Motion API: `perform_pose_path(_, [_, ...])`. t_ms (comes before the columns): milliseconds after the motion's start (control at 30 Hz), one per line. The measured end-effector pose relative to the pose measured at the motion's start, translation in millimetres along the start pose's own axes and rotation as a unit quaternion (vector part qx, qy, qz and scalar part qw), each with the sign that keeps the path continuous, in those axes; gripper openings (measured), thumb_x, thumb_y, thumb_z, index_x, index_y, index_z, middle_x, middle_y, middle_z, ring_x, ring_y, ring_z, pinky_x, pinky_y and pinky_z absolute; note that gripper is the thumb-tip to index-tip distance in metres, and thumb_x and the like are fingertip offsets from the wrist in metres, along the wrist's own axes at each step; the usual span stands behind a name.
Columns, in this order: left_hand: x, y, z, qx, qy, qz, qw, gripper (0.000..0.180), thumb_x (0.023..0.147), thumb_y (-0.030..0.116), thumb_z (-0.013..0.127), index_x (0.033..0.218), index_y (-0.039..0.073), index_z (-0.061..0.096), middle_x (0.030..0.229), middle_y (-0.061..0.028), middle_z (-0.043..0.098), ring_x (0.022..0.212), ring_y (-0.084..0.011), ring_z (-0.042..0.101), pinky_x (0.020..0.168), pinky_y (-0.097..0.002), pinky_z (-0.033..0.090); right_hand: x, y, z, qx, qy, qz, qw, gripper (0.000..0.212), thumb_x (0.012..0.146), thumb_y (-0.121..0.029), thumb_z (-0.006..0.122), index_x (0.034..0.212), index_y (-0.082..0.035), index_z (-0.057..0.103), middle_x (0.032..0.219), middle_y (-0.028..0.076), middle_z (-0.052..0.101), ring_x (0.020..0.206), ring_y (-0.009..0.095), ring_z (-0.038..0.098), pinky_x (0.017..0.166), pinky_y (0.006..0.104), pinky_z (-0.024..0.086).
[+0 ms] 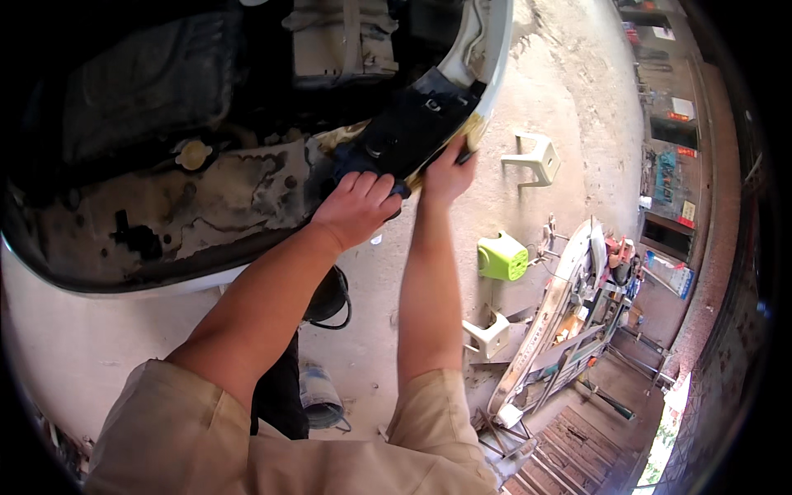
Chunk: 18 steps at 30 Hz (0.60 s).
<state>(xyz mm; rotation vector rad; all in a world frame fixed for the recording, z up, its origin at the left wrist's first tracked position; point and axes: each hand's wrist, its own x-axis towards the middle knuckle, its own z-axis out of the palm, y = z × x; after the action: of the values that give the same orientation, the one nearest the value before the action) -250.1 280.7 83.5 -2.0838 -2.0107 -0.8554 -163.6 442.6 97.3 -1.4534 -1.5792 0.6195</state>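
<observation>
Black, one long part (pixel 417 124) is seen lying aslant at the front corner of one open engine bay (pixel 239 186), with yellowish material (pixel 472 130) showing along its outer edge. Two bare hands are placed at it. By the left hand (pixel 361 200), set at the lower end, one dark piece (pixel 401 190) is gripped under curled fingers; whether it is joined to the black part cannot be told. The right hand (pixel 450 175) is held narrow at the outer edge, its thumb raised beside one small dark tip (pixel 464 154); what is grasped there cannot be told, since most of its fingers are hidden. Within the bay, one round yellowish cap (pixel 193 154) and one strapped, dusty box (pixel 320 54) can be counted. Three stools are spread over the floor to the right: two pale ones, one farther off (pixel 538 158) and one nearer (pixel 490 335), with one green stool (pixel 503 256) between them. Two containers are stood below the car: one black, with a looped handle (pixel 328 299), and one bucket (pixel 318 392), tipped on its side or seen aslant.
</observation>
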Motion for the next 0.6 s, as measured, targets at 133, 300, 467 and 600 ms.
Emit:
perform_pose_path(133, [3.0,1.7,-3.0,-0.002,-0.004,0.005,1.0,0.02,0.083,0.025,0.063,0.101,0.016,0.061,0.116,-0.0061,0.06,0.1,-0.0258,0.056,0.087,-0.0399,0.043,2.4,11.8,0.5,-0.025,-0.004,0.016,1.0,0.038,0.102,-0.033,0.064,0.116,0.002,0.068,0.097,0.02,0.075,0.088,0.034,0.071,0.08,0.0403,0.054])
perform_pose_path(300, [-6.2,2.7,8.7,-0.032,-0.017,-0.012,0.999,0.043,0.071,0.028,0.079,0.108,0.016,0.061,0.127,-0.0088,0.058,0.107,-0.0283,0.055,0.092,-0.0424,0.044,-44.9,24.2,-6.3,-0.04,-0.01,0.011,0.999,0.034,0.101,-0.031,0.067,0.114,0.001,0.069,0.099,0.02,0.074,0.089,0.032,0.072,0.08,0.04,0.055])
perform_pose_path(467, [-3.4,5.5,-4.3,-0.002,-0.028,0.003,1.0,0.023,0.082,0.026,0.067,0.102,0.018,0.061,0.12,-0.0059,0.059,0.102,-0.0258,0.055,0.088,-0.04,0.042,18.5,-4.8,-3.7,-0.028,-0.046,0.054,0.997,0.037,0.103,-0.034,0.061,0.113,0.001,0.067,0.1,0.023,0.073,0.091,0.036,0.071,0.082,0.0424,0.054])
perform_pose_path(600, [-6.8,2.1,5.5,-0.026,-0.06,-0.014,0.998,0.048,0.07,0.031,0.081,0.112,0.019,0.06,0.127,-0.0072,0.057,0.109,-0.0286,0.054,0.093,-0.0429,0.043,-43.4,19.0,-4.4,-0.09,0.003,-0.019,0.996,0.032,0.099,-0.03,0.068,0.115,-0.002,0.068,0.094,0.022,0.074,0.087,0.039,0.072,0.077,0.0422,0.055])
